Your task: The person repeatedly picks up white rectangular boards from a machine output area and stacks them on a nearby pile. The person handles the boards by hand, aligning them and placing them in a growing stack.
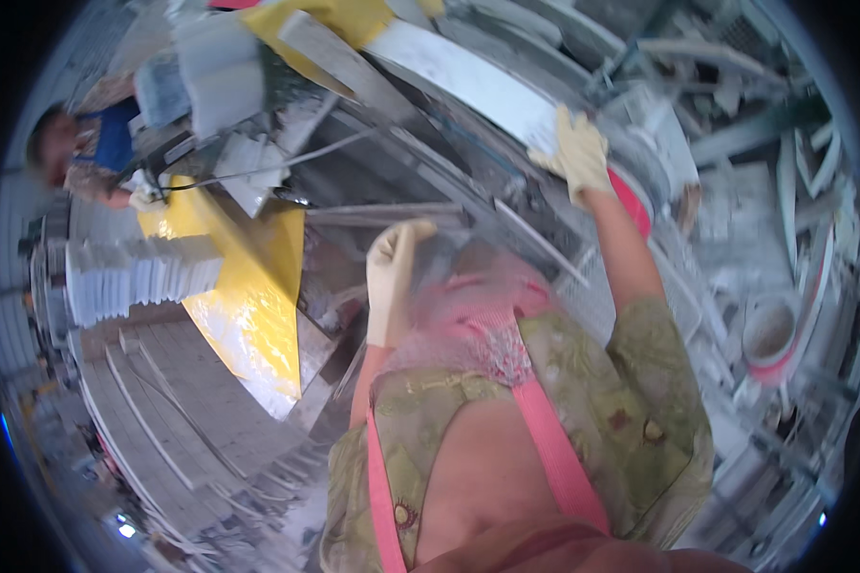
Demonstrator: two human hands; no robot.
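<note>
My right hand (579, 158), in a cream rubber glove, reaches out with its fingers spread. Its fingertips are at the near right end of a long white panel (468, 81); whether they press on it I cannot tell. A round red-rimmed thing (631, 202) shows just beside that wrist. In a matching glove, my left hand (397, 256) is raised in front of my pink apron (468, 334), its fingers curled in. Anything inside those fingers is hidden. Grey boards (387, 212) run close by this hand.
At left, a co-worker's gloved hand (145, 193) is by a yellow sheet (244, 286). Stacked white pieces (139, 272) stand near grey planks (177, 411). A white bucket (769, 329) with a red band is at right, among scattered scrap strips. A cable (287, 164) crosses the upper left.
</note>
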